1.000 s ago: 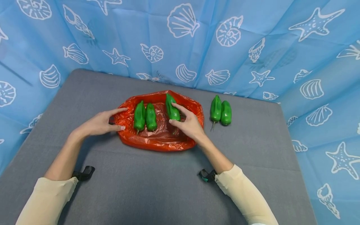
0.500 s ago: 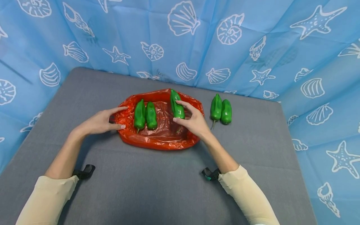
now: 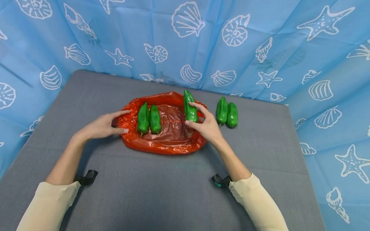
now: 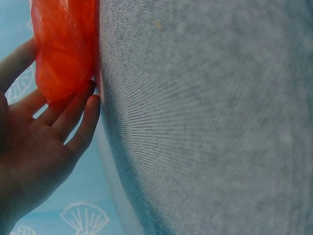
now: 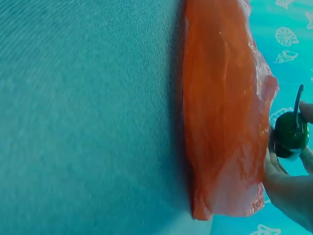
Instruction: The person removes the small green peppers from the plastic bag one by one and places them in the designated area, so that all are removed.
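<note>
A red plastic bag (image 3: 162, 149) lies on the table with its mouth spread wide. Two green peppers (image 3: 143, 118) lie side by side in its left half. At the bag's left rim, my left hand (image 3: 99, 126) touches the plastic with fairly straight, spread fingers; the left wrist view shows several fingers against the bag's outside. My right hand (image 3: 208, 126) pinches another green pepper (image 3: 189, 107) between thumb and fingers over the bag's right end. In the right wrist view this pepper (image 5: 291, 132) shows its stem end, above the rim.
To the right of the bag, two more green peppers (image 3: 226, 114) lie together on the grey tabletop (image 3: 162, 192). A blue curtain (image 3: 185, 41) with white shell and starfish prints borders the table at the back and sides.
My right hand has moved right with the pepper, from mid-right of the bag to its right end. The left hand and the other peppers have stayed put.
</note>
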A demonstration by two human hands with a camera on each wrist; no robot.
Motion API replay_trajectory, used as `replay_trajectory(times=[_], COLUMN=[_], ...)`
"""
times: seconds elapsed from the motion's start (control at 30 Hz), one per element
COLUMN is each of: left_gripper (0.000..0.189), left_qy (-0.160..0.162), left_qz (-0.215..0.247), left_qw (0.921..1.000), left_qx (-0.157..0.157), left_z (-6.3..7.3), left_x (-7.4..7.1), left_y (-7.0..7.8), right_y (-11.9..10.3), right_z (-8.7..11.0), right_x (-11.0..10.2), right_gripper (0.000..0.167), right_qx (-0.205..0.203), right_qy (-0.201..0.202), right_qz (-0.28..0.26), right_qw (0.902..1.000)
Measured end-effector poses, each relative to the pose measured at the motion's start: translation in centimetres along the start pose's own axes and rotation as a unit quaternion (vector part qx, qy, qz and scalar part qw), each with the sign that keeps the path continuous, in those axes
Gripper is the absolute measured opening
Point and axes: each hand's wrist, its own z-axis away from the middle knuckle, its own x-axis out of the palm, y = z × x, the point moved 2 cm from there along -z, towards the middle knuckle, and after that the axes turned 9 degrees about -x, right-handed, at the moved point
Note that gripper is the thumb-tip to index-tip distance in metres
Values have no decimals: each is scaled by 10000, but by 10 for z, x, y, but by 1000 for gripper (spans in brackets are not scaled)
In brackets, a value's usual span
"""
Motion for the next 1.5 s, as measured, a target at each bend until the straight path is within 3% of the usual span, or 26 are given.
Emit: replay_trajectory(times=[0.83,1.17,1.5], left_gripper=[76,77,76], left_qy=[-31,-30,-17], left_qz=[68,41,65], left_qw=[9999,10000,9999], left_qx=[77,86,104], left_z=[2,2,2], left_x=[0,0,1], left_y=[2,2,1], right_y=[-2,-1,-1], right_z=[13,25,32], right_x=[-28,-46,-63], right_gripper=[67,62,59], right_qx=[-22,213,139], right_qy=[72,273,453], right_qz=[-73,259,-81], right_qw=[9999,9991,9988])
